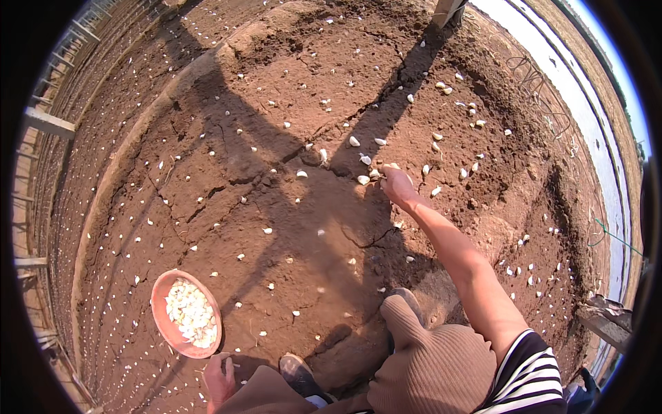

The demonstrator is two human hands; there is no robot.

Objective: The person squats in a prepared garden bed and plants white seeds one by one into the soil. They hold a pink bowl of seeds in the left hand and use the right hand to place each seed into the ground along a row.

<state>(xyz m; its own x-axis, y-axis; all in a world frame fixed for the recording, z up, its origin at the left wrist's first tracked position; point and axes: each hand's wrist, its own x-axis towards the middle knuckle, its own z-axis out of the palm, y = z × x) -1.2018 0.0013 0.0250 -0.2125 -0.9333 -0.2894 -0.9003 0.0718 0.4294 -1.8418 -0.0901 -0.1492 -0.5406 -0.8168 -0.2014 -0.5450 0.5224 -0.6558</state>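
My right hand (397,185) reaches down to the brown soil (315,212), its fingers curled in a pinch on a pale garlic clove (375,173). Loose cloves lie just beside it, among them one larger clove (363,180) and another (365,160) a little beyond. At the bottom left, my left hand (220,376) is low over the ground with its fingers bent, just below the rim of a pinkish oval bowl (160,315). Whether that hand holds anything is unclear. Peeled-looking garlic cloves (191,313) fill much of the bowl, which rests tilted on the soil.
Cloves stand spaced in rows across the cracked bed. A raised soil ridge (111,178) curves along the left. A post (446,13) rises at the top, and a concrete post (49,123) stands left. White sheeting (574,88) and green twine (615,239) lie right.
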